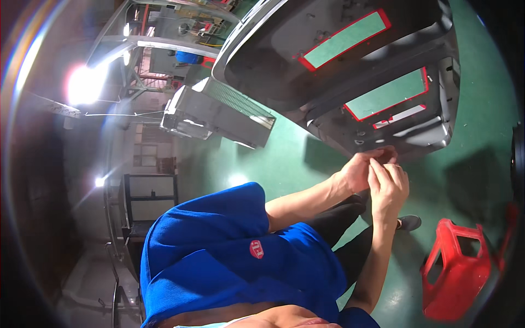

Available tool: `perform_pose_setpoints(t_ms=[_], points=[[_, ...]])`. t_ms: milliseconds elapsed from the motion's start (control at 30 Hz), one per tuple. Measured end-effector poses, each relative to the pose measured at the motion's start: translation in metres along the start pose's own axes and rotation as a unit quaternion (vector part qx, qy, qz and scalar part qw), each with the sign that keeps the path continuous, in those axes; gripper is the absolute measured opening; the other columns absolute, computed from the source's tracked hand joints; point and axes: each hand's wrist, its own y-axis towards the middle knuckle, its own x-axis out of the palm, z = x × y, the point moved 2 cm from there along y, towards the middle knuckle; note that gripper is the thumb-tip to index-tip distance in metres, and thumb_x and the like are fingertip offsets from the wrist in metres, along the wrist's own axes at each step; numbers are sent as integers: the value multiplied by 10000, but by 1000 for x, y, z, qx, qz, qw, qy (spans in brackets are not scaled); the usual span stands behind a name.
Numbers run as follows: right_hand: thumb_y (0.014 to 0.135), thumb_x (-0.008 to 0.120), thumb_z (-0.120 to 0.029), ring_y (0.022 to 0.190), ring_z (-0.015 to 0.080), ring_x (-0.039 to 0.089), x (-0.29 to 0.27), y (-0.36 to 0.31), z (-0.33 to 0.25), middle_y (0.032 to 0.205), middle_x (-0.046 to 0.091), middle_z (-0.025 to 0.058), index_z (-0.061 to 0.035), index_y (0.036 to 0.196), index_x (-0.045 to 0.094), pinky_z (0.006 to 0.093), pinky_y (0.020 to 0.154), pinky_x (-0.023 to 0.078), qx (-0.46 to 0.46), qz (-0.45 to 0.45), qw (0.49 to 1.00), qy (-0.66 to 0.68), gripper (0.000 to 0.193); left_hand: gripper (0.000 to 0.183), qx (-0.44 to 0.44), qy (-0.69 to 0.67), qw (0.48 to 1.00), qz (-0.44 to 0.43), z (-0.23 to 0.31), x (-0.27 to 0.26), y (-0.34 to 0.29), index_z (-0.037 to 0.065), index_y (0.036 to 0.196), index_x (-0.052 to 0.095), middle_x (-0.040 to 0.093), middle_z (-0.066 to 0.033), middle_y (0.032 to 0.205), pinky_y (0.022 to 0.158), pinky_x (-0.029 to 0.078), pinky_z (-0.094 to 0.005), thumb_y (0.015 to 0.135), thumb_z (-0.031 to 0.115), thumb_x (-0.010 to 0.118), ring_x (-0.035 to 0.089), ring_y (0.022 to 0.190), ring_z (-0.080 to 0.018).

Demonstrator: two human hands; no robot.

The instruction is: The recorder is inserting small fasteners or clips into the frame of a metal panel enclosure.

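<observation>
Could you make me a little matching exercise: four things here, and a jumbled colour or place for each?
1. Stool
2. Shirt
3. Floor
4. Left hand

A. green
B. close to the right hand
C. red
D. blue

Right pairs: 1-C, 2-D, 3-A, 4-B.

Red stool [459,276] on green floor [481,109]; grey box [238,123] (grilled side); glaring lamp [87,85], left.
</observation>
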Motion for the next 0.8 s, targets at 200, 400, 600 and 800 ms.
perform_pose_setpoints(t_ms=[200,400,600,800], points=[[700,721,-52,672,215,568,-11,25,4,775,595,50,-59,861,677,337,604,464,21,46,997,61,167,247,35,20,998,40,12,14,10,12,1116,530,569,-77,988,842,474,-311,925,162,483,563,910,-166],[711,691,24,671,206,606,-29,21,29,814,633,82,-14,872,655,297,601,489,104,90,975,174,170,346,118,6,993,-14,55,40,16,3,1196,487,542,-68,1031,814,467,-272,867,63,577,529,896,-147],[747,678,15,644,168,594,-52,14,46,787,643,76,-5,862,646,271,599,479,146,108,958,224,121,305,239,11,968,-73,85,69,16,-2,1140,485,497,-57,947,725,429,-244,889,144,579,448,789,-118],[772,659,13,604,100,523,-102,101,45,744,630,19,-14,862,653,240,597,436,52,158,965,203,94,195,319,44,947,-10,89,68,21,-31,984,518,510,-94,895,697,421,-242,920,153,528,466,773,-132]])
